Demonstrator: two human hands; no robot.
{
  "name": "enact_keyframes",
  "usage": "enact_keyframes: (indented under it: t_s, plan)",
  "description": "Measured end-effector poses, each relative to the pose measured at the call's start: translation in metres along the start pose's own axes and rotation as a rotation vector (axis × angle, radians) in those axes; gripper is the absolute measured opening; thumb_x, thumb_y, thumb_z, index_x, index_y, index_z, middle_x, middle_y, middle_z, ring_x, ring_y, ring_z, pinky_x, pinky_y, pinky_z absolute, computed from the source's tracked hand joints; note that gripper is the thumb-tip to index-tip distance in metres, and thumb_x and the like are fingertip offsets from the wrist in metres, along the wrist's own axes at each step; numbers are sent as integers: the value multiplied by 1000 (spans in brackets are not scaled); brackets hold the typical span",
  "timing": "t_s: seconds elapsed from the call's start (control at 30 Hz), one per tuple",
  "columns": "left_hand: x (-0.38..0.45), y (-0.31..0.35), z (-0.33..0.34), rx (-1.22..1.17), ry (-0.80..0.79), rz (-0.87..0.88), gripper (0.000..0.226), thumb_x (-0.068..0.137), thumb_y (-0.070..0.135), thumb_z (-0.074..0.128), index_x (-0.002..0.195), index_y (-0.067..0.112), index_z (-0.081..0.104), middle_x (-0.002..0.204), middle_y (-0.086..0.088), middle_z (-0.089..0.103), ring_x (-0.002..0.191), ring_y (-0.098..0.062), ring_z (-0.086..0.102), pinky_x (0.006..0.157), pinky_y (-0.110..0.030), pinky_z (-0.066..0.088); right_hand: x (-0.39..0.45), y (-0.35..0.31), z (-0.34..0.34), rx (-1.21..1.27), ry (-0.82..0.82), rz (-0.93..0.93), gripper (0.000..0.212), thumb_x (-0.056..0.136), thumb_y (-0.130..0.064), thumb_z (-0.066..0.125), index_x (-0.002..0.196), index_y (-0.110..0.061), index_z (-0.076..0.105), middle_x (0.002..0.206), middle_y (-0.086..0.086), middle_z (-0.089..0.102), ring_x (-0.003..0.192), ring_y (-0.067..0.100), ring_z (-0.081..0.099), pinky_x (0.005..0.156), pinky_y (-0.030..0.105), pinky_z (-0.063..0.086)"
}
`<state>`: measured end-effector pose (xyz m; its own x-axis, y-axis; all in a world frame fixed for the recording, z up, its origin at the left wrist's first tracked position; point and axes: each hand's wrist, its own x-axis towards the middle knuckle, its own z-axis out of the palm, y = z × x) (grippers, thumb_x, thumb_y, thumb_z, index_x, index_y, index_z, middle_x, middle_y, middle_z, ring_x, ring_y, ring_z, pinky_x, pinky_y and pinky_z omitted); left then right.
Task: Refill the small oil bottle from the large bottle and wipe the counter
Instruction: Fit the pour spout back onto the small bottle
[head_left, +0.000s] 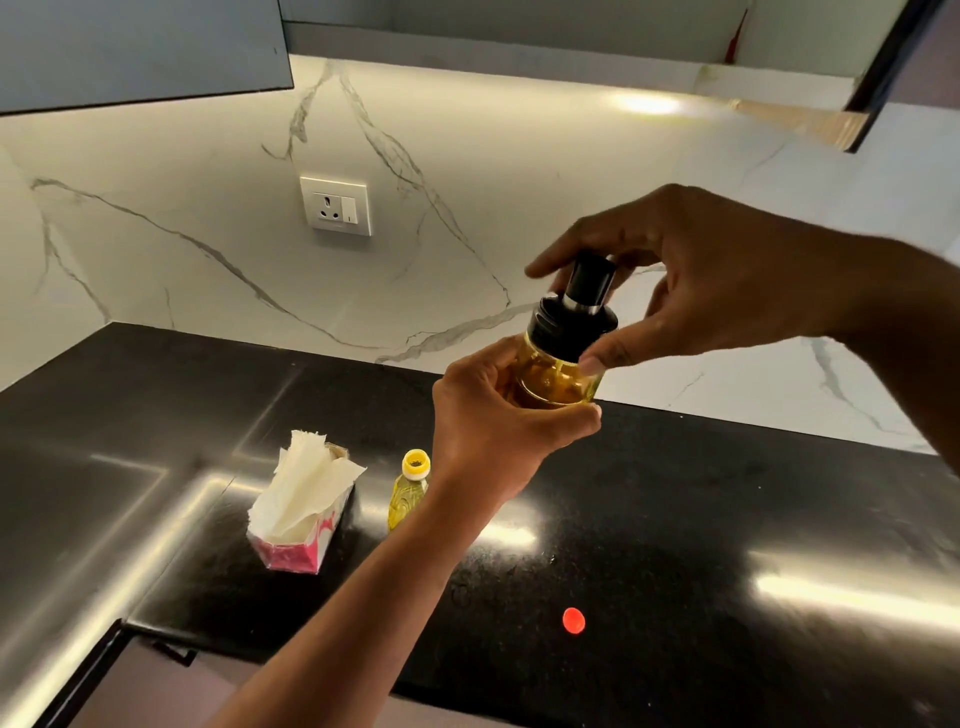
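Head view. Small clear glass oil bottle with black pump cap held above black polished stone counter, tilted. Left hand wrapped round the glass body; right hand pinching the cap rim. Large yellow plastic oil bottle upright on counter, uncapped, just beside pink tissue box. Red round cap lying apart, nearer the front edge.
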<state>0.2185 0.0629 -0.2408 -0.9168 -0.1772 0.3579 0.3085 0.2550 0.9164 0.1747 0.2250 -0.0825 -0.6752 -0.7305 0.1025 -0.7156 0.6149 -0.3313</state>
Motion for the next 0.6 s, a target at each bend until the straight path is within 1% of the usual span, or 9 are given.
enact_keyframes:
  t_s: [0.03, 0.07, 0.13, 0.17, 0.23, 0.3, 0.4, 0.53, 0.6]
  plan:
    - [0, 0, 0, -4, -4, 1, 36, 69, 23, 99, 97, 24, 75, 80, 13, 76, 75, -3, 74, 66, -15, 60, 0, 0, 1, -3, 3, -9, 77, 65, -59, 82, 135, -29, 67, 117, -14, 73, 104, 9, 71, 70, 3, 52]
    - [0, 0, 0, -8, -6, 0, 37, 69, 24, 98, 97, 24, 75, 81, 12, 76, 75, -3, 74, 66, -15, 61, 0, -1, 2, -17, 16, -10, 73, 65, -62, 80, 129, -29, 70, 112, -15, 74, 100, 10, 73, 70, 6, 54]
    - [-1, -1, 1, 2, 4, 9, 37, 68, 26, 98, 96, 25, 74, 81, 12, 76, 76, -4, 74, 66, -16, 61, 2, 0, 7, -61, 72, 11, 64, 64, -70, 77, 115, -30, 74, 98, -16, 76, 87, 10, 75, 70, 19, 62]
    - [-2, -1, 2, 13, 13, 19, 37, 68, 27, 99, 95, 25, 74, 81, 12, 76, 76, -4, 74, 66, -17, 62, 3, -1, 10, -70, 110, 39, 61, 63, -71, 78, 108, -30, 75, 90, -14, 76, 79, 9, 75, 68, 22, 62]
    - [-3, 1, 3, 21, 22, 42, 37, 68, 27, 99, 96, 25, 74, 82, 13, 76, 77, -3, 75, 67, -17, 62, 4, -1, 19, -67, 192, 117, 57, 60, -68, 83, 98, -27, 73, 82, -11, 73, 70, 8, 72, 61, 22, 62]
    - [-4, 1, 5, -1, 18, 60, 42, 68, 24, 99, 103, 25, 77, 88, 15, 77, 81, 0, 75, 70, -15, 61, 6, 0, 27, -93, 239, 166, 59, 59, -68, 82, 96, -24, 72, 81, -10, 71, 70, 8, 69, 63, 23, 61]
    - [-5, -1, 7, -21, 17, 68, 48, 68, 23, 99, 112, 23, 79, 94, 11, 79, 84, -5, 77, 75, -22, 65, 7, -2, 29, -122, 247, 207, 60, 59, -68, 81, 96, -22, 72, 82, -9, 70, 72, 7, 67, 65, 20, 58]
    - [-6, -4, 11, -3, 41, 100, 42, 69, 21, 99, 106, 21, 78, 87, 15, 77, 80, 1, 75, 69, -12, 59, 5, -2, 33, -104, 270, 243, 57, 60, -65, 87, 95, -23, 71, 83, -9, 70, 74, 8, 68, 65, 22, 57]
    - [-7, -7, 12, -3, 46, 103, 40, 69, 21, 99, 104, 23, 78, 86, 18, 76, 81, 1, 75, 68, -9, 57, 4, 0, 40, -97, 308, 258, 57, 58, -66, 87, 93, -25, 71, 82, -11, 70, 74, 7, 68, 65, 23, 57]
